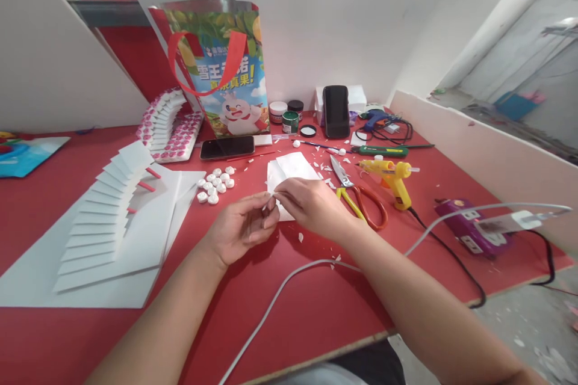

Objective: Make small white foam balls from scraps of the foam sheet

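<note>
White piece [272,195], tiny, near the paper's left side, form too small to judge. From the left on the counter [226,313]: white steps [93,230] fanned out over a board [27,289], bare but for red sticks [153,172]; behind, a pink-and-white model [178,145], apparently complete. Next, a cluster of beads [217,182], seemingly shaped already; amount left impossible to tell. Then left fingers [257,201] and right fingers [291,194], both pinching the white piece. Beyond, paper [295,163]. Rightward, cutters [342,173], glue gun [392,180], purple box [474,234]. Awkwardly placed: cable [316,263] passing under the right forearm, likely to snag.
</note>
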A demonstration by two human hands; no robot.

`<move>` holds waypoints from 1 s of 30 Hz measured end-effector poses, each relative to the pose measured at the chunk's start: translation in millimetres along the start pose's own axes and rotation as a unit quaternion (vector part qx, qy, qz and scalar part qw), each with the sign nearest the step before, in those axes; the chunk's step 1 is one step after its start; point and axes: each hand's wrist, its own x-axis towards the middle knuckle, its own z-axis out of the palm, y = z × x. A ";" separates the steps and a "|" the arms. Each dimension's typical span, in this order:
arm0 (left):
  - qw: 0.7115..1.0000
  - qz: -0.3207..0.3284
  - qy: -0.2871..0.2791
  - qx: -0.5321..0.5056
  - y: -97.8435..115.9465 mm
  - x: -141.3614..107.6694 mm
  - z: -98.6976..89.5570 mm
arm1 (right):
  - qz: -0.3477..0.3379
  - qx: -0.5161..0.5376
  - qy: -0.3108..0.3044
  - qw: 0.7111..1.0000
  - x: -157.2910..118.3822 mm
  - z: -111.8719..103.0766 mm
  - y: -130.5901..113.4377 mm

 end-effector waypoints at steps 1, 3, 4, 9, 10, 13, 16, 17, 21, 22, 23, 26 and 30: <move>1.000 0.015 0.002 0.011 -0.8 0.2 0.3 | 0.024 0.023 0.009 0.999 0.2 -0.8 -1.3; 0.998 0.041 0.013 0.043 -2.4 0.3 1.5 | 0.063 0.069 0.018 0.995 0.7 -2.9 -4.4; 0.996 0.052 0.023 0.064 -3.2 0.2 2.4 | 0.078 0.090 0.019 0.993 1.0 -3.9 -6.2; 0.942 0.162 0.100 0.275 -8.7 -1.7 6.9 | 0.130 0.124 0.028 0.983 2.7 -3.1 -14.1; 0.910 0.195 0.122 0.345 -10.0 -2.3 7.6 | 0.138 0.122 0.033 0.982 3.0 -1.6 -15.0; 0.780 0.284 0.174 0.529 -13.3 -3.7 8.5 | 0.159 0.122 0.042 0.979 3.4 3.0 -16.1; 0.681 0.308 0.203 0.632 -15.1 -3.4 7.4 | 0.177 0.121 0.021 0.977 3.9 5.7 -15.3; 0.655 0.306 0.211 0.659 -15.6 -3.0 6.7 | 0.183 0.120 0.011 0.976 4.1 6.1 -15.1; 0.550 0.290 0.222 0.751 -17.4 -1.8 5.1 | 0.205 0.121 -0.006 0.971 4.9 6.5 -16.4; 0.528 0.284 0.219 0.770 -17.9 -1.6 5.3 | 0.210 0.114 -0.006 0.971 5.0 6.4 -17.5; 0.509 0.276 0.215 0.786 -18.4 -1.4 5.7 | 0.214 0.106 -0.008 0.971 5.1 6.4 -18.8; 0.484 0.265 0.207 0.807 -19.7 -0.7 7.1 | 0.230 0.081 -0.017 0.970 5.1 6.5 -21.6; 0.573 0.314 0.199 0.731 -20.4 0.6 6.9 | 0.217 0.062 -0.007 0.974 4.8 8.3 -17.5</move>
